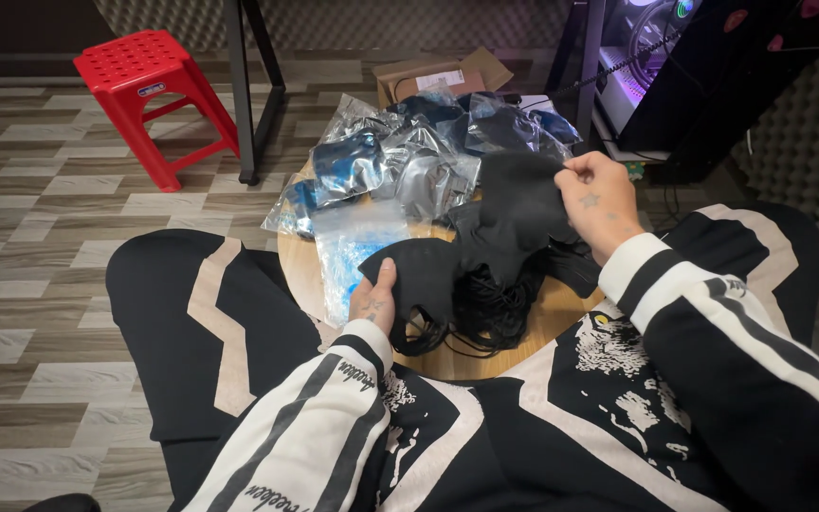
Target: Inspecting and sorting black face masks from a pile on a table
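Left hand (373,301): grip closed on a black mask (426,270), centre frame.
Right hand (601,202): pinching black cloth (521,194), right of centre.
Worktop (561,318): round, wooden.

The black masks (495,237) are soft matt cloth, with thin stringy loops bunched below them. The left hand (373,301) pinches one at its 12 o'clock edge; the right hand (599,201) grips another fold. At 11 o'clock of the pile lie bags (400,156) of clear, glossy, crinkled plastic that catch the light. The round table (300,261) is smooth pale wood with a low sheen. At 12 o'clock the box (424,78) is dull brown cardboard. The stool (139,71) is shiny red moulded plastic. The floor (40,246) looks like smooth wood-grain laminate, perhaps vinyl. Both sleeves are matt knit.
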